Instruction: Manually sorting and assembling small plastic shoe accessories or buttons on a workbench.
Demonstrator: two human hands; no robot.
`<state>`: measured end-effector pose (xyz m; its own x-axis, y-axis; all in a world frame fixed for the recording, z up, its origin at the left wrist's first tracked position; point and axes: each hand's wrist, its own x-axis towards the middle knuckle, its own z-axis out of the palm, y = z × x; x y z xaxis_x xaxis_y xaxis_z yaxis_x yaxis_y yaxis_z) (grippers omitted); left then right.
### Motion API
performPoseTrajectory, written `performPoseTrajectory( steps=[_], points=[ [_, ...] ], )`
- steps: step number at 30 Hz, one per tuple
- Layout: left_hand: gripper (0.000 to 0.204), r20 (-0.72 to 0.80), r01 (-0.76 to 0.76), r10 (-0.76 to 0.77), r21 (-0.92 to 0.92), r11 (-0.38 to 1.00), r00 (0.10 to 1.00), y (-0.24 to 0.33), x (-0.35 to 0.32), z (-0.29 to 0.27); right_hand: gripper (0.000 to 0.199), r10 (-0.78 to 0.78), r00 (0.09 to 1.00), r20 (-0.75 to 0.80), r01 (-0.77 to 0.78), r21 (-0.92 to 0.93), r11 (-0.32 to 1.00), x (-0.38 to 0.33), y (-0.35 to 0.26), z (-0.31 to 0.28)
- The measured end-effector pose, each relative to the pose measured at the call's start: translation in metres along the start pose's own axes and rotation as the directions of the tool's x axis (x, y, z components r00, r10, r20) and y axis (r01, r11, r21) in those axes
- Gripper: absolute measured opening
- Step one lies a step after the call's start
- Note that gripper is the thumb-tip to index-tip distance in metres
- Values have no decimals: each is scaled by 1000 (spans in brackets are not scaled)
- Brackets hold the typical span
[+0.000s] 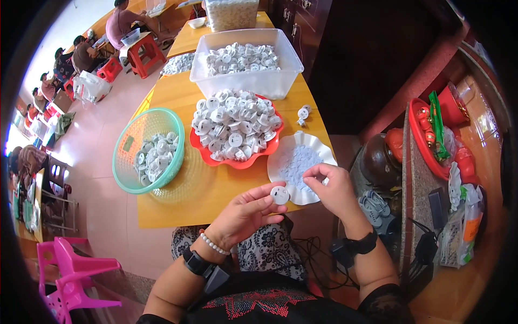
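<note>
Holding, left side: your left hand point(243, 213) grasps one round white part point(280, 195) by its edge, thumb against fingers, flat face turned up, in front of the table's near edge.

Right side: your right hand point(333, 189) is over the white fluted plate point(274, 163), thumb and forefinger drawn together; the view is too small to say whether a piece sits between the tips.

Plate contents: small pale flat pieces point(299, 162), many, loosely heaped. Judged thin and very light, apt to cling or slide over one another; best lifted singly, by the edge, between fingertip and thumb.

Round part, handling: looks like moulded plastic, so likely light, stiff and smooth, a little slippery on the face. Take it by the rim, leaving the face uncovered; a gentle pinch should be enough, and a hard squeeze may make it skid out.

Like parts, nearby: a high heap in the red scalloped bowl point(254, 159); a smaller lot in the green mesh basket point(121, 146), to your left; more in the clear bin point(248, 85) behind.
</note>
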<state>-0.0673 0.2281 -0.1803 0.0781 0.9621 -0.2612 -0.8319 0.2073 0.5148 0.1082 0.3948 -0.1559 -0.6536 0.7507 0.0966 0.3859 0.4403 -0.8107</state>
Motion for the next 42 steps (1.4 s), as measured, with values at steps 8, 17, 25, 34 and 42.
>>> performPoseTrajectory(
  steps=[8, 17, 25, 34, 42],
  points=[
    [44, 80, -101, 100, 12, 995, 992, -1, -2, 4, 6, -279, 957, 76, 280, -5, 960, -17, -54, -7],
    [44, 11, -118, 117, 106, 987, 993, -1, -6, 17, 5, -393, 918, 50, 394, -210, 895, -24, -63, -1],
    [41, -88, -151, 190, 333, 931, 978, -7, -5, 24, 6, -447, 892, 75, 439, -389, 810, -30, -70, 4],
    [41, -65, -173, 191, 214, 961, 980, -3, -7, 27, 8, -322, 942, 90, 335, -221, 916, -30, -70, -4],
    [42, -61, -178, 198, 236, 955, 978, -4, -8, 28, 8, -438, 898, 42, 430, -300, 852, -30, -64, 2]
  ],
)
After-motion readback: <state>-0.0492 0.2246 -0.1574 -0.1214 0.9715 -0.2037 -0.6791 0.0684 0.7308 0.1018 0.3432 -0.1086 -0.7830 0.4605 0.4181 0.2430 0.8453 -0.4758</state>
